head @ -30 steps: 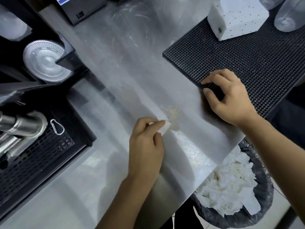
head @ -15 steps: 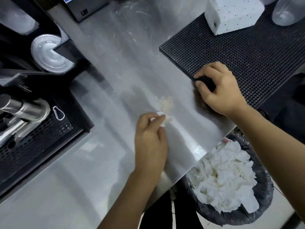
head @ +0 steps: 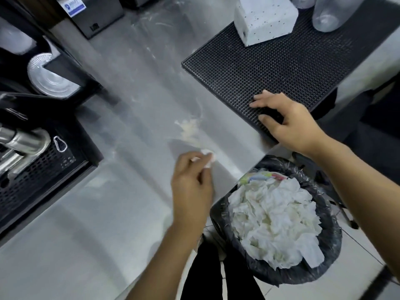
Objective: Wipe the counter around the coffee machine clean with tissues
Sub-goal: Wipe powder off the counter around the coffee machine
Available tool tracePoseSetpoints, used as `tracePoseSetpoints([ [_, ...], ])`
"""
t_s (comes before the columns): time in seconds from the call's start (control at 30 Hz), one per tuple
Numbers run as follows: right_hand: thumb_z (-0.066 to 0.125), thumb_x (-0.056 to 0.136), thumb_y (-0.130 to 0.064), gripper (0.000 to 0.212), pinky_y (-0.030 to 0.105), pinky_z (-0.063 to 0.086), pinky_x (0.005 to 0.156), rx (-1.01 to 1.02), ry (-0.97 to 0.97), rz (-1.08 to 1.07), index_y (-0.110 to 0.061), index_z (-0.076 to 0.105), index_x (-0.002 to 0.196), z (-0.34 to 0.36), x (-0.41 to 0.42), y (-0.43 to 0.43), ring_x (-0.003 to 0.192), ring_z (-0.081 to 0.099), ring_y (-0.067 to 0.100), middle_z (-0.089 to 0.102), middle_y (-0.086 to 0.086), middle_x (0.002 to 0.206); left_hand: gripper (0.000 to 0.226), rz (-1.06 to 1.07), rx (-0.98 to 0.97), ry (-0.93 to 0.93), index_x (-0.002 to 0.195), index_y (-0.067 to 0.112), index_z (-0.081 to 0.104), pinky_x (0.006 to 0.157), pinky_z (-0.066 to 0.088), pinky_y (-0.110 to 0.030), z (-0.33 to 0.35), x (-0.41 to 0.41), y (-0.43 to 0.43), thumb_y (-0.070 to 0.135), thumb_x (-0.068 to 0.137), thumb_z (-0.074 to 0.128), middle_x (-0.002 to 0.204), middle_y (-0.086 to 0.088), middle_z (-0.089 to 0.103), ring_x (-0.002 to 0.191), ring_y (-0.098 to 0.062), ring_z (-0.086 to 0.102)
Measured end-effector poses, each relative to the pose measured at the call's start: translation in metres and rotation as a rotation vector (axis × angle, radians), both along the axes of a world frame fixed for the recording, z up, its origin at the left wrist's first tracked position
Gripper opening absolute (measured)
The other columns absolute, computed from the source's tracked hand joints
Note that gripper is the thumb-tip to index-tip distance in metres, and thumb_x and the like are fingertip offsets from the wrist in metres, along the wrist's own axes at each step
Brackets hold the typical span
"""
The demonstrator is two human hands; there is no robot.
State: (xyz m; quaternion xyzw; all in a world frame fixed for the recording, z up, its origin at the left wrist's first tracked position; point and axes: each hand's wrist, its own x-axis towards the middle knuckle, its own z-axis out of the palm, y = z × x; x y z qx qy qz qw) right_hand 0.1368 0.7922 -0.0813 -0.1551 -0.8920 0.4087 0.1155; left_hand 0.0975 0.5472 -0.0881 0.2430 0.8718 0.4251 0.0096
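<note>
My left hand [head: 191,182] pinches a small crumpled white tissue [head: 208,156] against the steel counter [head: 129,109], close to the counter's front edge. A pale smear of powdery residue [head: 190,129] lies on the steel just beyond the tissue. My right hand [head: 283,120] grips the near corner of the black rubber bar mat [head: 270,59], thumb under its edge and fingers on top. The black coffee machine [head: 41,135] with its perforated drip tray stands at the left.
A black-lined bin [head: 279,224] full of used white tissues sits below the counter's front edge at the right. A white speckled tissue box [head: 265,18] and clear cups [head: 326,14] stand on the mat. A metal appliance [head: 95,11] is at the back.
My left hand has drawn the tissue back toward the counter's front edge, away from the residue patch. My right hand keeps its hold on the mat corner.
</note>
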Motion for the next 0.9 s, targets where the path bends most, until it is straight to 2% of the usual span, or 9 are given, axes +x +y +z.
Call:
tracePoseSetpoints([
  [0.07,0.058,0.094,-0.002,0.034,0.039,0.016,0.123,-0.027,-0.001,0.016,-0.014,0.062,0.125,0.000,0.000,0.003,0.139,0.035,0.008,0.054,-0.005,0.137,0.031,-0.124,0.019,-0.072,0.105,0.011,0.074,0.076,0.045,-0.015,0.000,0.031,0.016,-0.008,0.084,0.062,0.104,-0.001,0.059,0.088,-0.009,0.059],
  [0.13,0.058,0.094,-0.002,0.033,0.035,0.016,0.123,-0.045,0.011,0.021,-0.014,0.063,0.124,-0.001,0.001,0.007,0.138,0.037,0.006,0.053,-0.010,0.133,0.029,-0.193,0.051,-0.122,0.102,0.013,0.075,0.075,0.045,-0.012,0.003,0.040,0.022,-0.007,0.084,0.064,0.103,0.001,0.061,0.088,-0.004,0.059],
  [0.27,0.058,0.094,-0.002,0.027,0.033,0.021,0.121,-0.056,0.049,0.001,-0.011,0.068,0.118,-0.006,0.001,0.011,0.134,0.042,0.005,0.056,-0.010,0.128,0.022,0.029,0.134,-0.100,0.097,0.021,0.076,0.078,0.042,-0.008,0.013,-0.014,0.008,0.004,0.084,0.070,0.099,0.002,0.066,0.087,0.001,0.061],
  [0.33,0.057,0.094,-0.002,0.027,0.033,0.023,0.120,-0.056,0.065,-0.013,-0.012,0.068,0.116,-0.007,0.000,0.011,0.131,0.043,0.003,0.057,-0.010,0.127,0.021,0.133,0.086,-0.073,0.096,0.027,0.072,0.079,0.041,-0.006,0.016,-0.043,-0.005,0.009,0.085,0.070,0.098,0.001,0.067,0.088,0.005,0.060],
  [0.4,0.057,0.093,-0.002,0.027,0.035,0.025,0.120,-0.041,0.073,-0.014,-0.013,0.069,0.115,-0.007,-0.001,0.010,0.130,0.043,0.001,0.059,-0.009,0.127,0.022,0.134,0.016,-0.035,0.100,0.025,0.071,0.080,0.043,-0.008,0.013,-0.047,-0.008,0.008,0.086,0.069,0.099,-0.001,0.066,0.088,0.001,0.061],
  [0.57,0.058,0.093,-0.003,0.027,0.034,0.026,0.119,-0.018,0.077,-0.012,-0.013,0.069,0.115,-0.009,-0.001,0.011,0.129,0.043,0.002,0.061,-0.004,0.129,0.031,-0.218,-0.034,-0.063,0.102,0.014,0.075,0.066,0.040,-0.008,0.004,0.018,0.016,-0.008,0.085,0.063,0.105,0.000,0.063,0.076,0.001,0.057],
  [0.63,0.058,0.093,-0.003,0.027,0.036,0.026,0.119,-0.011,0.084,-0.008,-0.012,0.069,0.115,-0.010,-0.001,0.011,0.131,0.045,0.006,0.062,-0.001,0.130,0.034,-0.325,-0.052,-0.094,0.102,0.014,0.075,0.066,0.041,-0.007,0.009,0.023,0.018,-0.011,0.084,0.061,0.106,0.001,0.063,0.075,0.003,0.056],
  [0.77,0.057,0.093,-0.004,0.026,0.038,0.026,0.119,-0.003,0.082,-0.006,-0.012,0.069,0.115,-0.012,-0.002,0.012,0.133,0.046,0.010,0.061,-0.002,0.131,0.024,-0.035,0.017,-0.006,0.097,0.019,0.074,0.086,0.046,-0.016,0.017,-0.049,0.007,0.000,0.085,0.067,0.101,0.001,0.068,0.091,-0.005,0.062],
  [0.9,0.057,0.092,-0.004,0.026,0.040,0.027,0.119,0.008,0.095,-0.011,-0.013,0.069,0.114,-0.015,-0.003,0.012,0.133,0.047,0.012,0.062,-0.001,0.130,0.017,0.206,-0.103,-0.014,0.101,0.019,0.074,0.093,0.047,-0.028,0.008,-0.111,-0.004,0.015,0.087,0.066,0.104,0.003,0.066,0.096,-0.017,0.063],
])
